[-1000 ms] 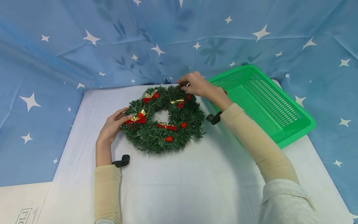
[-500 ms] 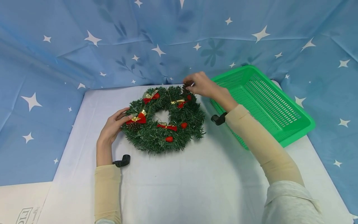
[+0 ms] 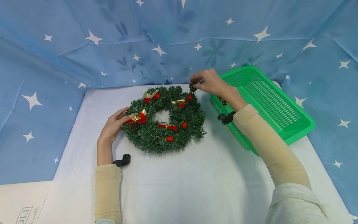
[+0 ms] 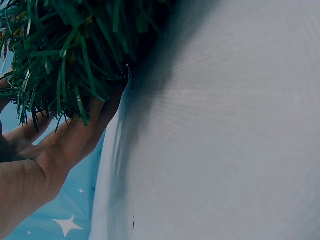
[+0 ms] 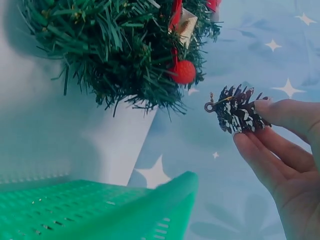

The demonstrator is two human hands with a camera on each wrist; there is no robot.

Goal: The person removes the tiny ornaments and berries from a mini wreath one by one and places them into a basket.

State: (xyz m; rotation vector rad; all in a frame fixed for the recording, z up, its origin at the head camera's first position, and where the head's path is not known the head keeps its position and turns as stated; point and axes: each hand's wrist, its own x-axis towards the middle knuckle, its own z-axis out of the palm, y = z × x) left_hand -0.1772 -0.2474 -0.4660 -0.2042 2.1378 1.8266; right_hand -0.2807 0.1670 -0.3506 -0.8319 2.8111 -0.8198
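Observation:
A green wreath [image 3: 165, 141] with red bows, red berries and a pinecone at its left lies on the white table. My left hand [image 3: 113, 126] grips its left edge, thumb on top near a red bow [image 3: 137, 119] and fingers underneath, as the left wrist view shows. Just off the wreath's back right edge, my right hand [image 3: 211, 82] pinches a small pinecone [image 5: 240, 111] between thumb and fingers. The pinecone has white-tipped scales and a small metal loop with a wire at its end. In the right wrist view it is apart from the wreath's needles.
A green plastic basket [image 3: 296, 130] stands at the right, partly under my right forearm. Another pinecone [image 3: 222, 100] shows inside it near its left wall. A blue curtain [image 3: 173, 40] with white stars hangs behind the table [image 3: 179, 186].
My right hand has moved right, from the wreath's back right edge toward the basket, carrying the pinecone away from the needles. My left hand and the wreath have stayed in place.

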